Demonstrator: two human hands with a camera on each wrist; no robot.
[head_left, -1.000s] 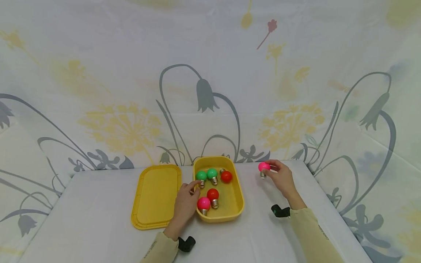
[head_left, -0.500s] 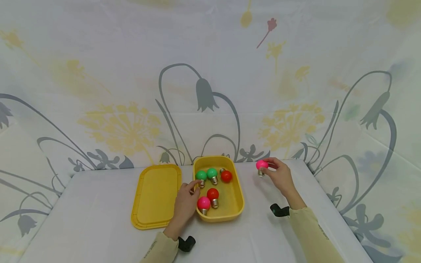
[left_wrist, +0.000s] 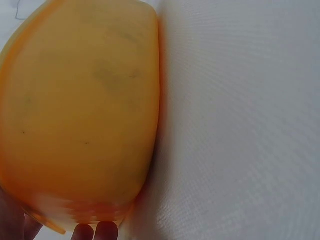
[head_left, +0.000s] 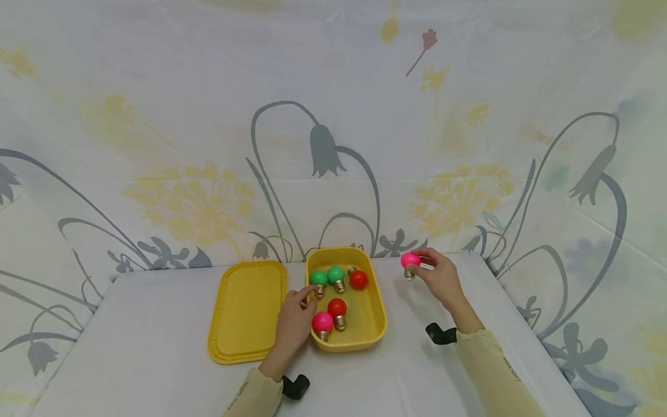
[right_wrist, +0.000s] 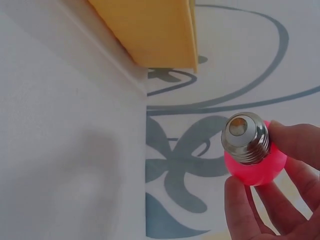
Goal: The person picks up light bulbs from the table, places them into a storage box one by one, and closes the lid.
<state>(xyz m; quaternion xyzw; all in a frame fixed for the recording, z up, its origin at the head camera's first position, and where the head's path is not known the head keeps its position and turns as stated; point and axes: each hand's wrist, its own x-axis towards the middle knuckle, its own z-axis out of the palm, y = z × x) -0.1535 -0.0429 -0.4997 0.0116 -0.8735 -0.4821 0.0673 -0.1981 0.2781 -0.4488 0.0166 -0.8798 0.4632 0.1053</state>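
Far left, we had the flat yellow tray (head_left: 249,313), unmoved on the white cloth (head_left: 156,324). Then came the left hand (head_left: 295,320), steady as a second earlier, its fingers pinching the rim of the yellow container (head_left: 365,321), as far as we could make out. Inside we counted a loose pink bulb (head_left: 322,322), two green bulbs (head_left: 336,274) and two red bulbs (head_left: 337,307), none stirring. And on the right, there was our change! The held pink bulb (head_left: 410,260) had slid slightly leftward, base down, the right hand (head_left: 441,281) pinching it between thumb and fingertips. That narrowed the gap to the container, but it remained outside, so we judged its handling unfinished.
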